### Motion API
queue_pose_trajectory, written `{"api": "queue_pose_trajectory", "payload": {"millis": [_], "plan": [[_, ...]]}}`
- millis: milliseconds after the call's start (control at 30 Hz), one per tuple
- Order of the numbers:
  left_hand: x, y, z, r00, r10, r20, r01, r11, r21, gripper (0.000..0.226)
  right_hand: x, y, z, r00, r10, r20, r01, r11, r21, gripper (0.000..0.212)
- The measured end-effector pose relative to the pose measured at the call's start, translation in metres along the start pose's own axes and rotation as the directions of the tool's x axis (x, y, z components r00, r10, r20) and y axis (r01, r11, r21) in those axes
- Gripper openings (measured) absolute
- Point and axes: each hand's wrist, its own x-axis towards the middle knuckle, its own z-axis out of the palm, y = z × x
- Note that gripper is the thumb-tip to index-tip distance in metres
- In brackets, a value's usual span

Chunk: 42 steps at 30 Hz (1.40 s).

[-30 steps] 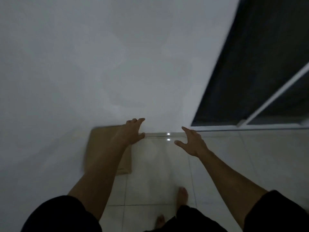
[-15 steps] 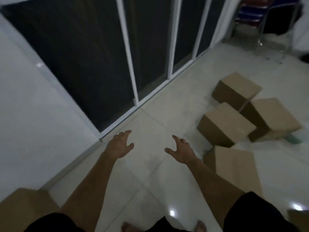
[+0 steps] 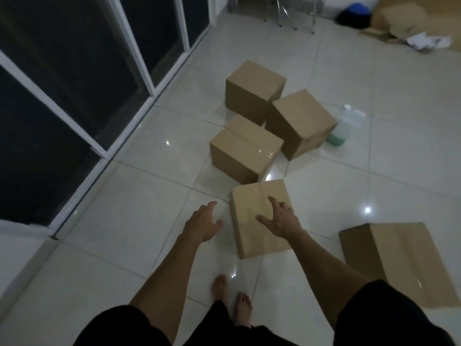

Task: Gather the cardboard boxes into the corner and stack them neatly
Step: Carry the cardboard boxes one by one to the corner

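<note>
Short black sleeves [image 3: 119, 320] stop above both elbows, forearms bare down to the hands; dark clothing below, and bare feet [image 3: 243, 305] on show.

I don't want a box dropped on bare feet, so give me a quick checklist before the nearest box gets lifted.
1. Both hands free: ok. Left hand and right hand hold nothing, fingers spread.
2. Hands on the nearest box: not ok. The right hovers over it, the left beside it.
3. Box sealed: ok, clear tape shows along the top.
4. Feet clear of the box: ok.
5. Weight: cannot tell.
6. Plastic jug away from this box: ok.
</note>
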Motion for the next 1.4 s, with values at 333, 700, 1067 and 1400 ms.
{"api": "queue_pose_trajectory", "payload": {"millis": [333, 700, 1067, 1400], "plan": [[0.052, 0.044, 0.030, 0.994, -0.093, -0.052, 0.085, 0.987, -0.135, 0.068, 0.084, 0.022, -0.052, 0.992, -0.105, 0.076, 0.120, 0.963, -0.243, 0.086], [0.132, 0.080, 0.115, 0.794, -0.606, -0.051, 0.475, 0.669, -0.572, 0.072, 0.245, 0.029, -0.063, 0.850, -0.359, 0.387, 0.506, 0.759, -0.409, 0.089], [0.205, 0.150, 0.293, 0.395, -0.902, 0.173, 0.460, 0.031, -0.887, 0.078, 0.387, 0.082, 0.025, 0.651, -0.398, 0.646, 0.738, 0.532, -0.415, 0.086], [0.291, 0.149, 0.428, 0.061, -0.941, 0.334, 0.344, -0.294, -0.892, 0.102, 0.478, 0.131, 0.129, 0.577, -0.630, 0.520, 0.800, 0.308, -0.514, 0.085]]}}
